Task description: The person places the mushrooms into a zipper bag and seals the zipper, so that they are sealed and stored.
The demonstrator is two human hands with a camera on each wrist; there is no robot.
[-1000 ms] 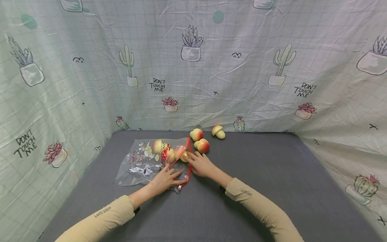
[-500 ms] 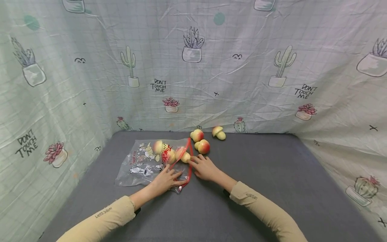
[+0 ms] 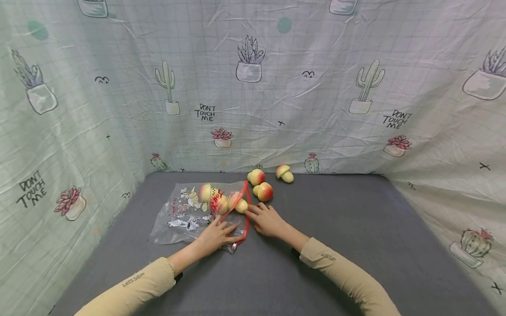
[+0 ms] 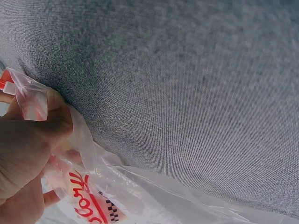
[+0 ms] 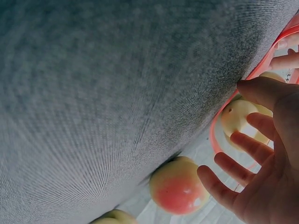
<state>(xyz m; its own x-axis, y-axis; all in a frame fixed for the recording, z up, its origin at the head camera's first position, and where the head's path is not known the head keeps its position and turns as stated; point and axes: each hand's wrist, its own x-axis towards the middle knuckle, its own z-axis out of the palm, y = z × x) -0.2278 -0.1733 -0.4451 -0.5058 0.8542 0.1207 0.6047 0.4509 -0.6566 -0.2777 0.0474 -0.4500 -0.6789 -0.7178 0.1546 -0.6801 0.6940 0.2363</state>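
A clear plastic zipper bag (image 3: 164, 228) with cartoon prints and a red zip edge lies flat, its mouth toward the right. My left hand (image 3: 209, 237) holds the near corner of that mouth; in the left wrist view the thumb (image 4: 58, 123) and fingers pinch the plastic beside the white slider (image 4: 9, 87). Several toy mushrooms with red-and-yellow caps are inside, among them one at the far side (image 3: 205, 192). Another mushroom (image 3: 241, 206) has its yellow stem at the opening. My right hand (image 3: 269, 220) is there, fingers spread and extended, fingertips right by the stem.
Behind the right hand, outside the bag, lie three more toy mushrooms: one close by (image 3: 263, 192), one behind it (image 3: 258, 176) and one farther right (image 3: 284, 174). The grey table (image 3: 348, 228) ends at a cactus-print curtain (image 3: 308, 109) at the back and sides.
My right hand has drawn back slightly to the right from the mushroom at the bag's mouth, uncovering its stem. The left hand and the bag have stayed in place.
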